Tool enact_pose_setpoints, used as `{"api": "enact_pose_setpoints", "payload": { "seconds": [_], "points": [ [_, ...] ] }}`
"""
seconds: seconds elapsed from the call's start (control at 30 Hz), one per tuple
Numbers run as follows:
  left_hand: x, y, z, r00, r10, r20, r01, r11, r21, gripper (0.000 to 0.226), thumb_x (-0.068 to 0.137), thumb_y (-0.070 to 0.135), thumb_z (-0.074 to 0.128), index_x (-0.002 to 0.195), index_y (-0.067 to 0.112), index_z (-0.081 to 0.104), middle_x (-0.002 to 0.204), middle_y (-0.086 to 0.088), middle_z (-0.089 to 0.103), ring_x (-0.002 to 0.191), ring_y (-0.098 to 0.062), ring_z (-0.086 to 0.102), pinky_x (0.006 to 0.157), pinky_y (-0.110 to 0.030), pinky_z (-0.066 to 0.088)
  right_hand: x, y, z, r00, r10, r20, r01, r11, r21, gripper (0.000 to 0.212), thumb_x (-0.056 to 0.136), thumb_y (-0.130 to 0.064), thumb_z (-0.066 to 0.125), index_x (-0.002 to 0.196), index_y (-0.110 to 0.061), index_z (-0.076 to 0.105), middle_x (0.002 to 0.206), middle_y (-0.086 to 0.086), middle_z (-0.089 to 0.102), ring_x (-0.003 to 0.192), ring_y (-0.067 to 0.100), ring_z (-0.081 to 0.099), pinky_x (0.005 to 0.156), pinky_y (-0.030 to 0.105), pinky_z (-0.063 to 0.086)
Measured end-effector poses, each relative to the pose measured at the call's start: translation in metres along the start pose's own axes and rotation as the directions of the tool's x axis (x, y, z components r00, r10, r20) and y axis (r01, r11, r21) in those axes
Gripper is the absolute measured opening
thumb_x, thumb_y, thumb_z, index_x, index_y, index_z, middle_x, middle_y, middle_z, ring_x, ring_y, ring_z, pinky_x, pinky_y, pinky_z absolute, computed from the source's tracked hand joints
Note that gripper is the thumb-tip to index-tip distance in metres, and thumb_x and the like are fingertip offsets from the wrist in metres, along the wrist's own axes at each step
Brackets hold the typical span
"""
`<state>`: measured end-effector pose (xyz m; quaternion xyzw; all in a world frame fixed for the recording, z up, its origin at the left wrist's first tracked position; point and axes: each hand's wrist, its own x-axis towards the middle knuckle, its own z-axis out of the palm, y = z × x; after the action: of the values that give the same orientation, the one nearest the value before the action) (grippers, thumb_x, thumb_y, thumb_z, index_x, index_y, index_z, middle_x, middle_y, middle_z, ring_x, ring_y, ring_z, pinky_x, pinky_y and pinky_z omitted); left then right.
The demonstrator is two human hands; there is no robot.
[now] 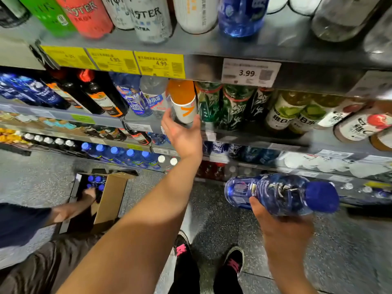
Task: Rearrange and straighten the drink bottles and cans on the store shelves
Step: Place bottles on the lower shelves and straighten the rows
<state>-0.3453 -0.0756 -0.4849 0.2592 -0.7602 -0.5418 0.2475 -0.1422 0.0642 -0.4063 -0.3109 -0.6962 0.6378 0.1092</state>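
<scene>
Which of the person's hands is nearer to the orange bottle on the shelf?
Left. The left hand is at the orange bottle, fingers curled round its base. The right hand is lower and off to the right, holding a blue bottle.

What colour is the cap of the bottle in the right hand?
Dark blue cap; head view.

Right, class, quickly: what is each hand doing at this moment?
Left hand: holds the orange bottle on the shelf.
Right hand: holds a blue bottle lying sideways, off the shelf.
</scene>
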Motion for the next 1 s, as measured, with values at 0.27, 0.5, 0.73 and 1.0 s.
{"api": "enact_pose_setpoints", "payload": {
  "seconds": [0.27,0.5,0.73,1.0],
  "points": [
    [0.023,-0.014,0.014,0.997,0.041,0.064,-0.040,0.999,-0.016,0.082,0.068,0.039,0.081,0.136,0.006,0.051,0.123,-0.011,0.057,0.113,-0.027,0.060,0.096,-0.038,0.050,-0.002,0.022,0.022,0.999,0.036,0.014,-0.036,0.999,-0.022,0.049,0.064,0.000,0.087,0.078,-0.045,0.073,0.078,-0.021,0.074,0.077,-0.001,0.071,0.078,0.024,0.050],
    [0.038,-0.021,0.016,0.998,0.040,0.056,-0.042,0.999,0.025,0.076,0.065,0.044,0.080,0.130,0.015,0.055,0.119,-0.001,0.066,0.106,-0.021,0.065,0.086,-0.043,0.055,-0.009,0.045,0.024,0.992,0.100,-0.076,-0.103,0.994,-0.037,0.060,0.054,0.003,0.092,0.085,-0.044,0.072,0.081,-0.027,0.073,0.082,0.003,0.072,0.085,0.036,0.060],
    [0.046,-0.011,0.015,0.996,0.012,0.083,-0.022,0.993,0.118,0.072,0.059,0.036,0.079,0.125,0.018,0.055,0.114,0.001,0.065,0.102,-0.021,0.064,0.084,-0.042,0.055,-0.010,0.049,0.022,0.987,0.129,-0.092,-0.138,0.987,-0.088,0.051,0.053,0.001,0.092,0.089,-0.027,0.069,0.083,-0.022,0.075,0.086,0.014,0.074,0.089,0.047,0.057],
    [0.047,-0.002,0.011,0.993,-0.011,0.117,0.000,0.996,0.093,0.068,0.055,0.036,0.082,0.116,0.021,0.057,0.106,0.003,0.062,0.097,-0.021,0.061,0.081,-0.034,0.053,0.009,0.032,0.033,0.997,0.077,-0.016,-0.078,0.993,-0.090,0.039,0.064,-0.005,0.087,0.098,-0.014,0.070,0.085,-0.001,0.076,0.075,0.005,0.070,0.074,0.023,0.057]
  ]
}}
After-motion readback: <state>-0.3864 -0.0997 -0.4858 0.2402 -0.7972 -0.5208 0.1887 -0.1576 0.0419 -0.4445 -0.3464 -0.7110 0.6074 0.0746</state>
